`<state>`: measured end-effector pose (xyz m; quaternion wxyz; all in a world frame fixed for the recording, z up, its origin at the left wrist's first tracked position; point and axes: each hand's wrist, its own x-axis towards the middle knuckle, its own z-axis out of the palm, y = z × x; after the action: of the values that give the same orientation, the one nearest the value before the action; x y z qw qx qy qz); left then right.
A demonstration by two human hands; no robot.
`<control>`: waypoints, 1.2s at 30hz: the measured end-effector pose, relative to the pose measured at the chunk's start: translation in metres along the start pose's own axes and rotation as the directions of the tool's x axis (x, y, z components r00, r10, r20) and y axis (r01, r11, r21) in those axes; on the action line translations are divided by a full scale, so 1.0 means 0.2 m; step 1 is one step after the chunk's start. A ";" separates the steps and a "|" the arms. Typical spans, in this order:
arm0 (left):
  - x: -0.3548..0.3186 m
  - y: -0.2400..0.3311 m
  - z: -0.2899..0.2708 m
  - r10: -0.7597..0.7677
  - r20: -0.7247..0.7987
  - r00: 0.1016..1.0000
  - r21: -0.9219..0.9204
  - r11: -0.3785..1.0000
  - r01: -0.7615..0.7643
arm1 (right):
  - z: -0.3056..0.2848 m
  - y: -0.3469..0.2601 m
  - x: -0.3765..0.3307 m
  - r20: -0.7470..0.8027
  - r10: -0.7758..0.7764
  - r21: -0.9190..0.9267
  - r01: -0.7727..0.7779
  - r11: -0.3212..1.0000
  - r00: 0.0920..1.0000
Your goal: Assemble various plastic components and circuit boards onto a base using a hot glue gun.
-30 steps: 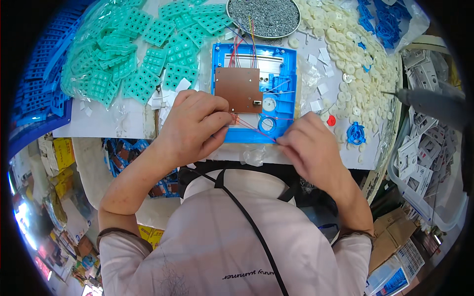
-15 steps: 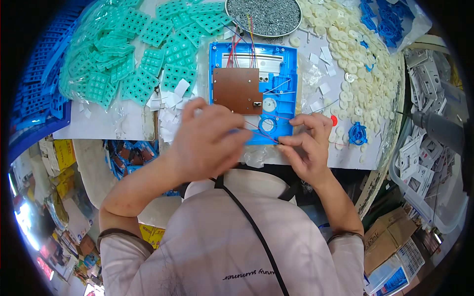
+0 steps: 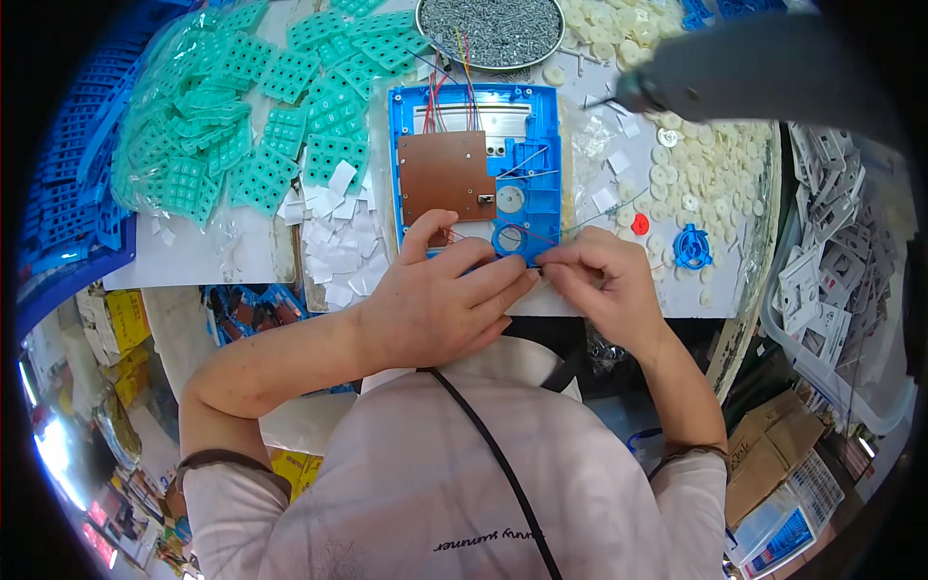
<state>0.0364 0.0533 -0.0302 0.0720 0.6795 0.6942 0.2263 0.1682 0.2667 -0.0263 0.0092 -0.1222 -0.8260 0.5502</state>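
The left hand (image 3: 435, 304) reaches in from the lower left, its back upward, thumb apart near the brown circuit board (image 3: 445, 174), other fingers loosely stretched rightward across the near edge of the blue casing (image 3: 548, 159). The right hand (image 3: 614, 285) curls at the casing's near right corner, thumb and forefinger close together; what they pinch is too small to tell. The casing lies open side up on the surface (image 3: 203, 266) before the person, nearly square, its sides pointing away from the body. Beyond, a round tray (image 3: 491, 68) holds screws (image 3: 493, 29); rightward, a clear bin (image 3: 875, 414) holds white parts (image 3: 826, 280).
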 end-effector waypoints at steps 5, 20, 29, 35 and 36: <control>0.00 0.00 0.01 0.004 -0.018 1.000 0.012 1.000 -0.004 | -0.03 -0.10 0.05 0.107 0.171 -0.119 -0.159 0.980 0.979; -0.04 -0.05 -0.07 -0.082 -0.188 0.979 -0.137 0.989 0.057 | -0.01 -0.22 0.14 -0.066 -0.292 -0.518 0.217 0.827 0.954; 0.04 -0.24 -0.12 -0.272 -0.367 0.890 -0.100 0.962 0.253 | 0.05 -0.17 0.53 -0.094 -0.388 -0.675 0.229 0.702 0.917; 0.06 -0.26 -0.10 -0.367 -0.330 0.870 -0.193 0.928 0.318 | 0.17 -0.12 0.70 -0.177 -0.286 -0.480 0.171 0.860 0.942; 0.07 -0.25 -0.12 -0.394 -0.329 0.858 -0.228 0.915 0.333 | 0.15 -0.14 0.67 -0.217 -0.200 -0.294 0.131 0.947 0.956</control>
<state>-0.0205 0.0641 -0.0270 0.0377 0.4731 0.7902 0.3879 0.0277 0.2575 -0.0285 0.1398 -0.1186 -0.8945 0.4076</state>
